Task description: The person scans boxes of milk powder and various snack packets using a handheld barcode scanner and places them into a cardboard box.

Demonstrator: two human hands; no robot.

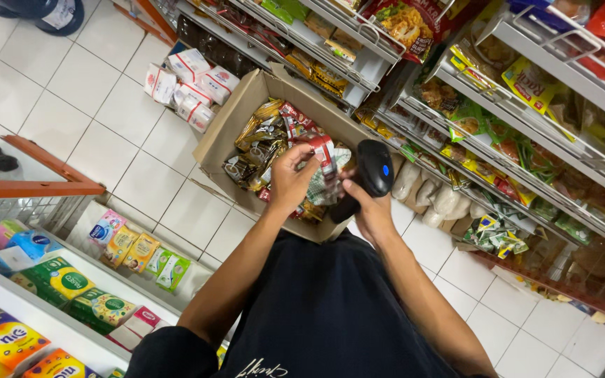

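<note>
A: What sits under the hands?
B: An open cardboard box (227, 133) of snack sachets on the white tile floor (92, 98), between shelves.
A: And the hands?
B: The right hand (369, 210) grips a black barcode scanner (367, 176), its long axis slanting, head aimed at the red-and-white sachet strip (325, 159) that the left hand (290, 178) pinches up, likely for scanning.

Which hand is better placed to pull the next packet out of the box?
Left. The left hand pinches only a small red packet, right over the cardboard box; the right hand is wrapped around the black scanner.
</note>
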